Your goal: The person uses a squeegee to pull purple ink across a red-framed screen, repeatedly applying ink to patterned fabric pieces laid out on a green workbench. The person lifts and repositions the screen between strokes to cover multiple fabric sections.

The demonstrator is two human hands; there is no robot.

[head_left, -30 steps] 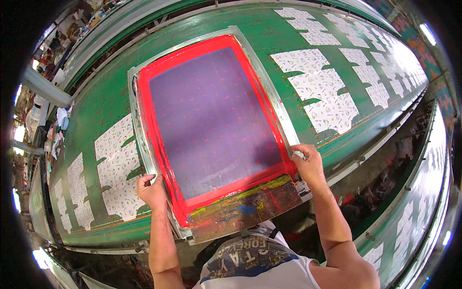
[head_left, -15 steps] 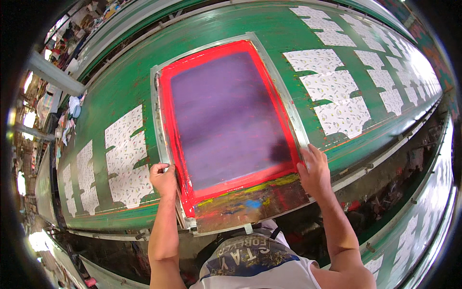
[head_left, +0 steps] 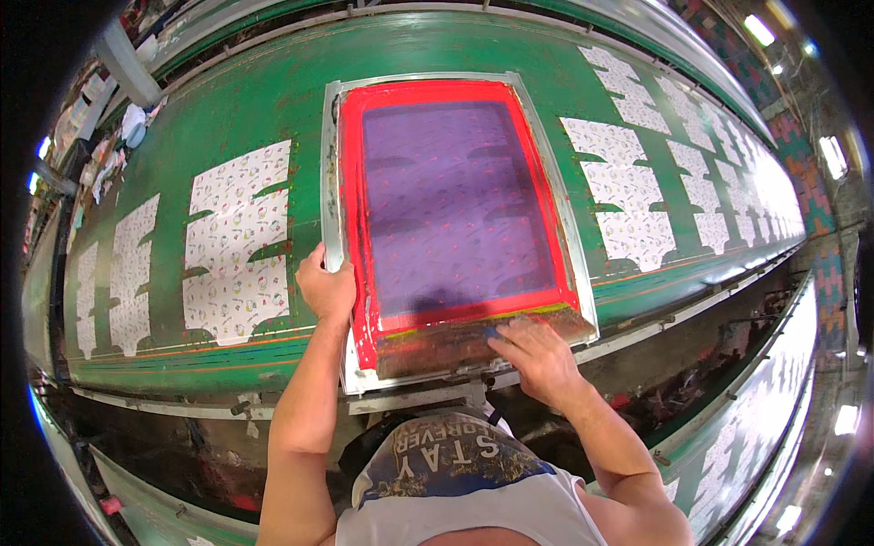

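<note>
A screen-printing frame (head_left: 331, 196) lies on the long green table in front of me, its metal rails edged inside with a red border. Through its purple mesh (head_left: 446, 205) the outline and small print of a pale piece beneath show faintly. My left hand (head_left: 328, 286) is closed round the near part of the left rail. Over the stained brown strip (head_left: 428, 350) at the frame's near end, my right hand (head_left: 539, 360) has its fingers stretched out, apparently touching the strip, with nothing seen in it.
White patterned cut pieces lie in rows on the green table (head_left: 309, 82), such as one piece (head_left: 238, 241) to the left and another (head_left: 619, 196) to the right. A metal rail (head_left: 674, 318) runs along the near edge. Behind me at the right stands another table (head_left: 756, 437) with pieces.
My right hand has let go of the right rail and come to the near strip. The mesh now shows the patterned piece beneath it. My left hand stays on the left rail.
</note>
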